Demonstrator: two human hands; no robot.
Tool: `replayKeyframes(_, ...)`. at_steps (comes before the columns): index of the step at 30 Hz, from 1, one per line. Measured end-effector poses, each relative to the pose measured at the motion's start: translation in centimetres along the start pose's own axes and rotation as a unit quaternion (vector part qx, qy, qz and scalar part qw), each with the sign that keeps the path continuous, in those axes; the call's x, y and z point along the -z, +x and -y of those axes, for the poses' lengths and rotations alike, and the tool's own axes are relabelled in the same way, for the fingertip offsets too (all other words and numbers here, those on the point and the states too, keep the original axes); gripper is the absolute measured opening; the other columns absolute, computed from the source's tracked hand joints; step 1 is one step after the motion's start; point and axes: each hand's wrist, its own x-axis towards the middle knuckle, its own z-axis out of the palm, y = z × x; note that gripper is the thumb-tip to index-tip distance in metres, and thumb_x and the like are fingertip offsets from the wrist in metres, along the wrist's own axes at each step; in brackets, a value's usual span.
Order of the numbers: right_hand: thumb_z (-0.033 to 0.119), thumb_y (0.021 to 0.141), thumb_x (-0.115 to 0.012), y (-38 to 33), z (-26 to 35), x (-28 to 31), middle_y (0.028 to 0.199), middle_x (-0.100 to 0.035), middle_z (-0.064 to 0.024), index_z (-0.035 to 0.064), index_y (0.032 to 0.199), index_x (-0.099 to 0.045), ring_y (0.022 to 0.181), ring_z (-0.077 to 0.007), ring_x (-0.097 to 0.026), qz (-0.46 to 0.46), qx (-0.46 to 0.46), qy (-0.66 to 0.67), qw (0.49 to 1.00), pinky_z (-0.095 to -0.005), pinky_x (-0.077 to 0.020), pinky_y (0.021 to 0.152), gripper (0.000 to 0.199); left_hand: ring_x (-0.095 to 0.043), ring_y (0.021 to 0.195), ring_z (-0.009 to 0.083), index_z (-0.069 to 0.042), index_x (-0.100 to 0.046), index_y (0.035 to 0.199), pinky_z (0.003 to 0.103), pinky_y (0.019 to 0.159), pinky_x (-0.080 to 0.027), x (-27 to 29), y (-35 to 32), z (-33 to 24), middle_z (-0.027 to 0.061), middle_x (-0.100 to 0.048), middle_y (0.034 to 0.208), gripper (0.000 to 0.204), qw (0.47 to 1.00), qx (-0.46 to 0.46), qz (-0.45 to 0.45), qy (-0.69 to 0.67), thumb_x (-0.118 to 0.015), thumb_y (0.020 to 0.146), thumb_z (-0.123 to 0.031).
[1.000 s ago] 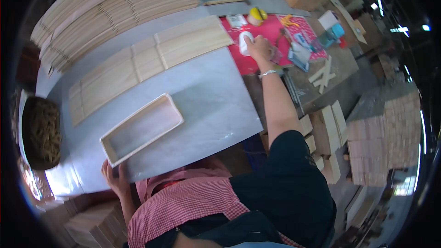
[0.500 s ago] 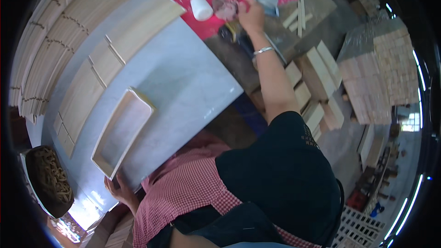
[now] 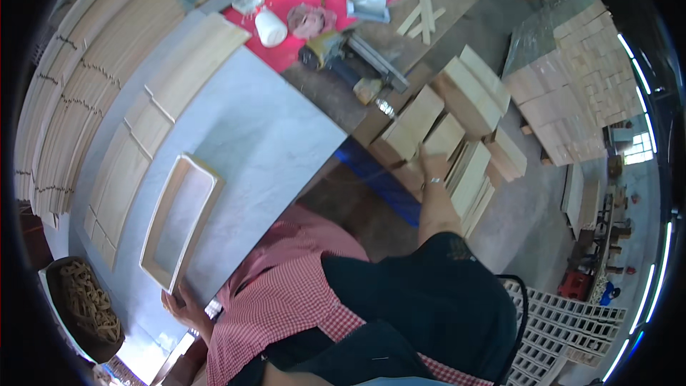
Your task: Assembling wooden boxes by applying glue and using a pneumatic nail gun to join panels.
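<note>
Right hand (image 3: pixel 432 164) is shifting from red mat (image 3: pixel 282 57) to wood pieces (image 3: pixel 444 134), seemingly selecting, needing clean pinch; left hand (image 3: pixel 186 307) touching frame (image 3: pixel 196 232), both grips unclear.

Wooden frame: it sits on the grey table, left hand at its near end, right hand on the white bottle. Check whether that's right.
The right hand is not on the white bottle but at the wooden pieces, as the head view shows. The wooden frame sits on the grey table, left hand at its near end.
</note>
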Motion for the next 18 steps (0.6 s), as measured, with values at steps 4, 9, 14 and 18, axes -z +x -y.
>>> replayKeyframes(4, 0.053, 0.081, -0.074, -1.9, 1.6, 1.9, 0.11, -0.066, -0.0331, -0.0154, 0.116, -0.058, 0.106, -0.0472, -0.065, 0.007, -0.024, 0.019, 1.0, -0.0474, -0.0542, 0.091, 0.079, -0.059, 0.116, 0.0306, -0.004, -0.06, 0.136, 0.042, 0.096, -0.051, 0.2, -0.5, 0.2, 0.0123, -0.058, 0.134, 0.05, 1.0, -0.013, -0.013, -0.005, -0.071, 0.095, -0.032)
replayKeyframes(9, 0.048, 0.079, -0.076, -0.5, 0.0, 2.3, 0.119, -0.061, -0.0327, -0.0116, 0.125, -0.055, 0.114, -0.045, -0.061, -0.005, -0.013, 0.056, 0.998, -0.0462, -0.0511, 0.097, 0.078, -0.059, 0.119, 0.0306, -0.004, -0.06, 0.136, 0.043, 0.098, -0.05, -0.1, -0.4, -1.3, 0.0125, -0.058, 0.135, 0.048, 1.0, -0.014, -0.008, -0.001, -0.069, 0.096, -0.03)
replayKeyframes(14, 0.04, 0.08, -0.077, -2.6, 1.2, 4.9, 0.129, -0.055, -0.0318, -0.0097, 0.134, -0.05, 0.119, -0.0432, -0.058, -0.164, 0.105, 0.169, 0.966, -0.0439, -0.0476, 0.103, 0.079, -0.057, 0.123, 0.0306, -0.006, -0.058, 0.14, 0.043, 0.103, -0.047, 0.0, -0.5, -1.9, 0.0128, -0.056, 0.138, 0.047, 0.999, -0.032, -0.005, -0.025, -0.065, 0.098, -0.028)
replayKeyframes(18, 0.032, 0.082, -0.077, -8.1, 6.9, 10.9, 0.135, -0.055, -0.0265, -0.0092, 0.142, -0.045, 0.121, -0.0393, -0.056, -0.237, 0.269, 0.278, 0.891, -0.0425, -0.0459, 0.105, 0.08, -0.055, 0.127, 0.0309, -0.007, -0.055, 0.143, 0.044, 0.108, -0.044, 1.4, -0.7, -3.6, 0.013, -0.054, 0.142, 0.048, 0.996, -0.055, -0.033, -0.061, -0.061, 0.1, -0.027)
